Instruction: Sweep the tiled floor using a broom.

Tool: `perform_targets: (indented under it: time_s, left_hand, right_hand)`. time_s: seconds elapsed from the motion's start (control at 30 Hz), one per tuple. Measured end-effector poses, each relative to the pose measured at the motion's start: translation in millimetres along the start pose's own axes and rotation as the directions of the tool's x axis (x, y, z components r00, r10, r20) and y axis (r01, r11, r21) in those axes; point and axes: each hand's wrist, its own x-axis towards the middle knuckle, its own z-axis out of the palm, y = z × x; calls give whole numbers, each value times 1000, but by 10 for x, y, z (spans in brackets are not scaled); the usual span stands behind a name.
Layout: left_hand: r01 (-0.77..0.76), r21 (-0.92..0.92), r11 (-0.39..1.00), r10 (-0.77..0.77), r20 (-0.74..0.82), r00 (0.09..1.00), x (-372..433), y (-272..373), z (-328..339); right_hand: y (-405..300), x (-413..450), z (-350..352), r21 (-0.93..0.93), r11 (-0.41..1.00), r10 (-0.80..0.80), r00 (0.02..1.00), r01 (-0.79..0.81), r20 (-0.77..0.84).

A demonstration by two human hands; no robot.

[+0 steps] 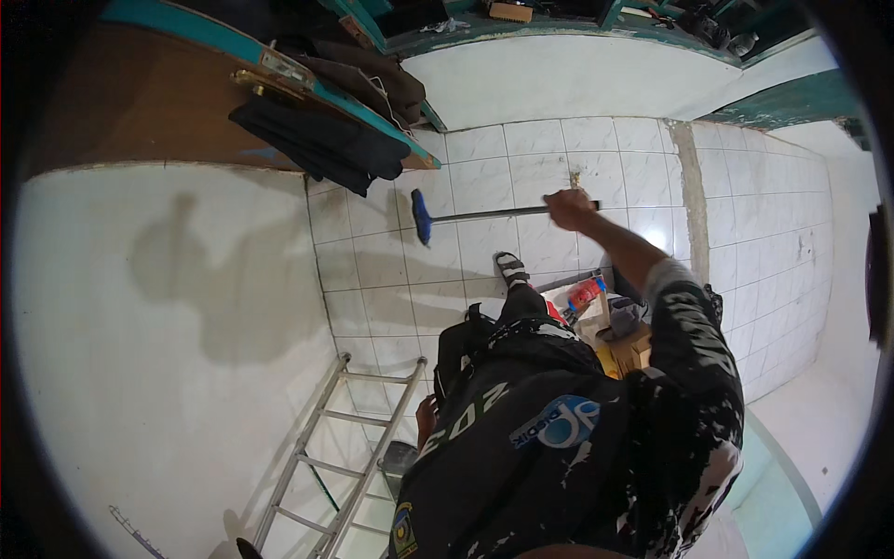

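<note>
My right hand [571, 209] is closed around the upper end of a dark, thin handle. The handle belongs to a blue-headed floor broom [421, 217], whose head is at the left, over the white tiled floor [482, 185]. A small patch of yellowish-brown debris [575, 179] lies on the tiles, just above my right hand in the picture. My left hand [426, 418] hangs low beside my dark shirt, mostly hidden by it; its fingers do not show clearly. A sandalled foot [512, 269] stands below the broom handle.
An aluminium ladder [340, 458] leans at the lower left, beside a dark bucket [399, 458]. Dark clothes [321, 140] hang on a brown door [160, 91]. A box with a red-and-blue container [586, 293] and cardboard [632, 349] sit by my legs. A rough cement strip [691, 202] crosses the floor.
</note>
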Motion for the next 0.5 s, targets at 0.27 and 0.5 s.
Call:
perform_targets:
  time_s: [0.27,0.5]
  left_hand:
    - [284,-615,735,-363,-3,932,-255,566,-101]
    - [415,-312,855,-415,67,907,178,511,28]
  right_hand:
    - [38,117,610,151,962,223,973,-229,54]
    - [1459,-1159,346,6,855,517,853,-519,72]
